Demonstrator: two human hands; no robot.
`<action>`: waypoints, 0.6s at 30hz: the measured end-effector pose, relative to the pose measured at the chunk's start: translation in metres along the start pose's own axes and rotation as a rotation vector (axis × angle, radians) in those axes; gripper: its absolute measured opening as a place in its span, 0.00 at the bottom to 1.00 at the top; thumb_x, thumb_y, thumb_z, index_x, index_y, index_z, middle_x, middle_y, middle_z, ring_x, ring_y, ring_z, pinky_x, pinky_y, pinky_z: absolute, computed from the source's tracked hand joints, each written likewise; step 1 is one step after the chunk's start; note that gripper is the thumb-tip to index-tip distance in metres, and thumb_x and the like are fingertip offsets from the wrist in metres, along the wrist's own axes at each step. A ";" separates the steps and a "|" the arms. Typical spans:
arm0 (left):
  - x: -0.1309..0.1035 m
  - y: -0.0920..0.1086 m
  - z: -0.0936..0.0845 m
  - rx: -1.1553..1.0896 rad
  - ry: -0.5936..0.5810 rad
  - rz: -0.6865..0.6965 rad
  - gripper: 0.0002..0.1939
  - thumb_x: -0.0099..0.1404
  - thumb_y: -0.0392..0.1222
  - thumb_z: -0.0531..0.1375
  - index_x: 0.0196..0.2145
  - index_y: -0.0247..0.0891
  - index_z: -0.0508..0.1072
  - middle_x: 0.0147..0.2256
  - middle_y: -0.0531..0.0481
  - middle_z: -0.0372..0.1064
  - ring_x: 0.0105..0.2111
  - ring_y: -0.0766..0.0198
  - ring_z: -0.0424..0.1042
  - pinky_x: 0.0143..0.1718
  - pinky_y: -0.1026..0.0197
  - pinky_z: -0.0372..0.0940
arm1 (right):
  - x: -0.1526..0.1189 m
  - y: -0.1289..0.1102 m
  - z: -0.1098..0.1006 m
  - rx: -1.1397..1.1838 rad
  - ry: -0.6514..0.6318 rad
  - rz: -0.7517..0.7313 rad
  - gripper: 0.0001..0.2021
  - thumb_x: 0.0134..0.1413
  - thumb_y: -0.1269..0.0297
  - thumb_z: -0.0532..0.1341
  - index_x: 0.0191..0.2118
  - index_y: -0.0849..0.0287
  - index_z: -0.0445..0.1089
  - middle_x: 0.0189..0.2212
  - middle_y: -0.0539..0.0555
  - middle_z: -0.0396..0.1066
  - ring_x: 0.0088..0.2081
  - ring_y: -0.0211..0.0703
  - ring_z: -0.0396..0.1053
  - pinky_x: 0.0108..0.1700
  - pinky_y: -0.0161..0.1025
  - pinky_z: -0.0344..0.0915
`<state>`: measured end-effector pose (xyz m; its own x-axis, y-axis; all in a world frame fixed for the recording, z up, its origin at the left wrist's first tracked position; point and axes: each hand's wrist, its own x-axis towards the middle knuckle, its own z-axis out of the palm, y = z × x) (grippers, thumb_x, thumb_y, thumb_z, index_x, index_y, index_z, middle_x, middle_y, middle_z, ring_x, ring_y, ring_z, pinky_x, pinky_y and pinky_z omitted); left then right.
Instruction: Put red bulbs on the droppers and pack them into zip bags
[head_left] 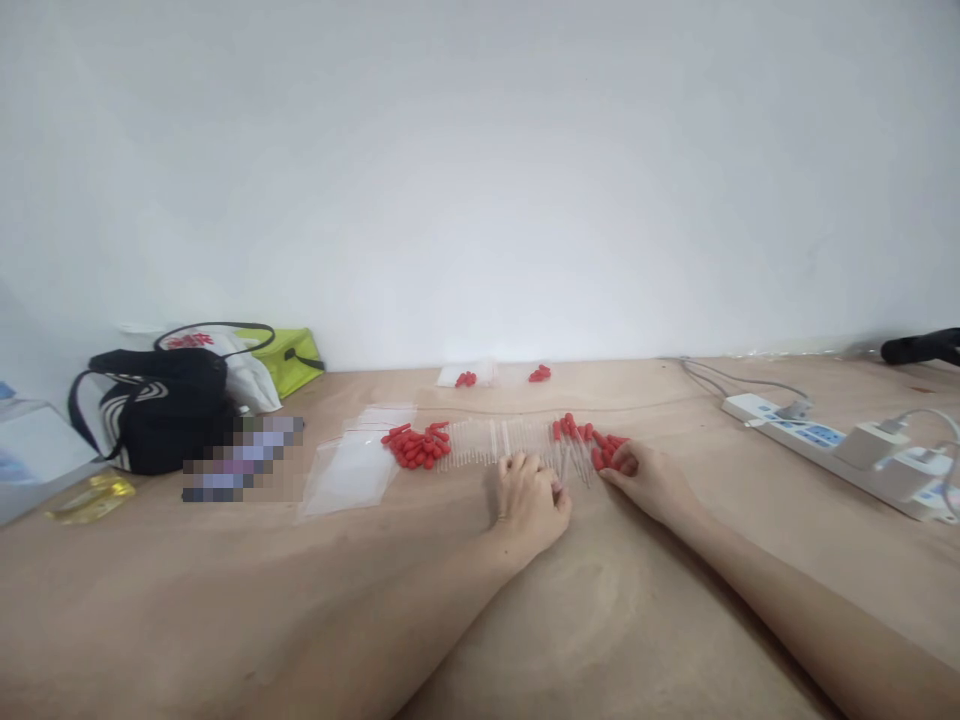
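A row of thin clear tubes lies side by side on the table. Red rubber bulbs are heaped at its left end. At the right end, several tubes with red tops lie slanted. My left hand rests at the near edge of the row, fingers curled, its thumb and index finger pinched near a clear tube. My right hand has its fingertips together at the right-hand pile of red bulbs; what lies between them is too small to make out.
Flat clear bags lie left of the row. Small bags with red pieces are near the wall. A black bag and a green bag stand left; a power strip with chargers lies right on the wooden table.
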<state>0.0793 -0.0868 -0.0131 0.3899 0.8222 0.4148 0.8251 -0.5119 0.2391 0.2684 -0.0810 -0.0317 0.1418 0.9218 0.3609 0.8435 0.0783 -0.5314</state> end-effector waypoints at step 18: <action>-0.057 -0.064 -0.053 -0.121 0.012 0.083 0.07 0.54 0.44 0.58 0.30 0.39 0.67 0.30 0.51 0.65 0.33 0.60 0.63 0.35 0.57 0.54 | -0.001 -0.009 -0.015 -0.010 0.060 0.101 0.13 0.44 0.56 0.56 0.34 0.59 0.67 0.27 0.54 0.70 0.28 0.43 0.67 0.27 0.36 0.58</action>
<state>-0.0175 -0.1138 -0.0058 0.4496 0.7729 0.4477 0.7345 -0.6051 0.3071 0.2683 -0.0888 -0.0157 0.2573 0.9003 0.3512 0.8282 -0.0182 -0.5601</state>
